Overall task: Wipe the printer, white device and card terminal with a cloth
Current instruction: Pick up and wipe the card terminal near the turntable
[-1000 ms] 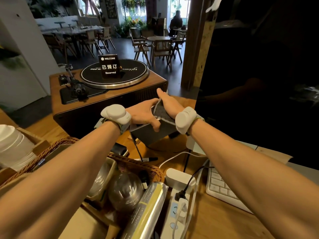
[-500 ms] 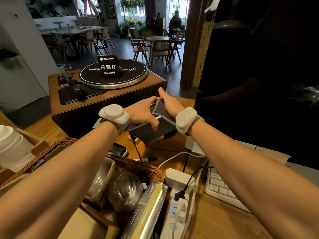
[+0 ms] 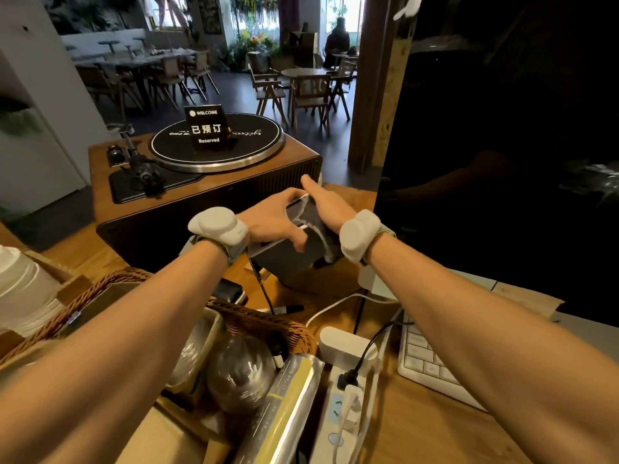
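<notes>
Card terminal [image 3: 288, 259], as far as I can make out from the blur, is a small grey box with flat matte sides and a sharp near edge, tilted up off the wooden counter [image 3: 435, 426] just in front of the record player [image 3: 201, 182]. I see my left hand [image 3: 274, 219] wrapped around its left side, thumb pressed across the near face, fingers curled over the top. My right hand [image 3: 330, 209] lies flat and extended on the dark grey cloth [image 3: 315, 222], which it presses onto the top of the box; the cloth looks soft and thin, with a pale stitched hem curving along its edge. Both wrists carry smooth white rounded bands.

The record player is a walnut-toned wooden cabinet with a round black platter ringed in bright metal, and a glossy black "Reserved" sign [image 3: 206, 128] stands on the platter. Near left, a woven wicker basket [image 3: 261, 319] holds a clear domed plastic lid and foil-wrapped rolls. A black marker [image 3: 288, 309] lies on the counter between the basket and the box. To the near right sit a white power strip [image 3: 341, 406] with plugs and trailing cables, a white rounded block just beyond it, and a white keyboard [image 3: 432, 366] with square keys. A large dark glossy screen [image 3: 502, 145] fills the right side.
</notes>
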Tool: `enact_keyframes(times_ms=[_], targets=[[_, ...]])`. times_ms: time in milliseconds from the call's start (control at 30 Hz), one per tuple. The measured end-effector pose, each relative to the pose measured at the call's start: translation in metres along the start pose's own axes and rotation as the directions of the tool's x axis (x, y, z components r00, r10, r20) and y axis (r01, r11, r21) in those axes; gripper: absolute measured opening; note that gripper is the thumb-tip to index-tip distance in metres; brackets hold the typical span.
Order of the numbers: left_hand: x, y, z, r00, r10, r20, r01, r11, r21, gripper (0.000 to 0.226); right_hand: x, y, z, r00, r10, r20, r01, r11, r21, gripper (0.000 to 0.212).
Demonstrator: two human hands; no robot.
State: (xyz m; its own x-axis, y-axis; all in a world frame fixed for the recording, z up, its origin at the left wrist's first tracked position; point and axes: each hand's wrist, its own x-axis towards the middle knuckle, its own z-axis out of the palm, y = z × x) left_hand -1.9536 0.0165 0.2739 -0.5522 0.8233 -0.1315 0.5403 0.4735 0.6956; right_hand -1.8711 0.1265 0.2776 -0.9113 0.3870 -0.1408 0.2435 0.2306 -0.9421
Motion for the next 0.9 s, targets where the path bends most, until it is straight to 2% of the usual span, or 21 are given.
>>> enact_keyframes(times_ms=[133, 267, 400, 500, 533, 600, 667, 733, 767, 833, 900], targets=[[0.001, -0.007, -0.006, 0.996, -0.021, -0.09, 0.017, 0.999, -0.042, 0.089, -0.003, 0.003, 0.011, 1.0, -0.031, 0.0, 0.031, 0.998, -0.063, 0.045], [0.002, -0.001, 0.001, 1.0, 0.008, 0.025, -0.008, 1.0, -0.004, 0.094, -0.003, -0.002, 0.001, 1.0, 0.015, 0.014, -0.015, 1.0, -0.014, 0.055], [0.003, -0.004, -0.005, 0.998, -0.02, -0.059, 0.017, 0.999, -0.039, 0.084, -0.007, -0.004, 0.005, 0.997, -0.058, 0.043, 0.061, 0.996, -0.068, 0.053], [0.002, 0.004, 0.001, 1.0, 0.005, 0.028, -0.003, 0.998, -0.066, 0.092, -0.007, -0.006, -0.004, 0.999, -0.022, 0.046, 0.017, 0.994, 0.104, 0.046], [0.003, 0.003, 0.003, 0.999, 0.006, 0.032, -0.004, 0.997, -0.082, 0.095, -0.005, -0.007, -0.003, 0.999, -0.01, 0.035, 0.006, 0.994, 0.109, 0.046], [0.005, -0.003, 0.003, 0.999, -0.03, -0.023, 0.027, 0.994, -0.11, 0.094, -0.006, -0.006, 0.001, 1.0, -0.011, 0.022, 0.011, 1.0, -0.029, 0.049], [0.006, -0.011, 0.002, 0.984, -0.112, -0.139, 0.089, 0.982, -0.166, 0.077, -0.007, -0.003, 0.004, 0.995, -0.085, -0.044, 0.078, 0.985, -0.152, 0.044], [0.006, -0.014, 0.006, 0.949, -0.219, -0.226, 0.129, 0.926, -0.356, 0.063, -0.007, -0.002, 0.001, 0.973, -0.194, -0.121, 0.179, 0.976, -0.126, 0.038], [0.006, -0.012, 0.01, 0.934, -0.258, -0.246, 0.123, 0.881, -0.457, 0.055, -0.005, -0.002, -0.001, 0.948, -0.281, -0.149, 0.25, 0.948, -0.197, 0.037], [0.004, -0.006, 0.013, 0.931, -0.281, -0.234, 0.091, 0.798, -0.596, 0.03, 0.0, 0.002, -0.003, 0.888, -0.424, -0.176, 0.326, 0.852, -0.409, 0.037], [0.003, 0.002, 0.015, 0.957, -0.246, -0.157, 0.067, 0.71, -0.702, 0.015, 0.003, 0.002, -0.007, 0.848, -0.488, -0.207, 0.343, 0.803, -0.488, 0.039]])
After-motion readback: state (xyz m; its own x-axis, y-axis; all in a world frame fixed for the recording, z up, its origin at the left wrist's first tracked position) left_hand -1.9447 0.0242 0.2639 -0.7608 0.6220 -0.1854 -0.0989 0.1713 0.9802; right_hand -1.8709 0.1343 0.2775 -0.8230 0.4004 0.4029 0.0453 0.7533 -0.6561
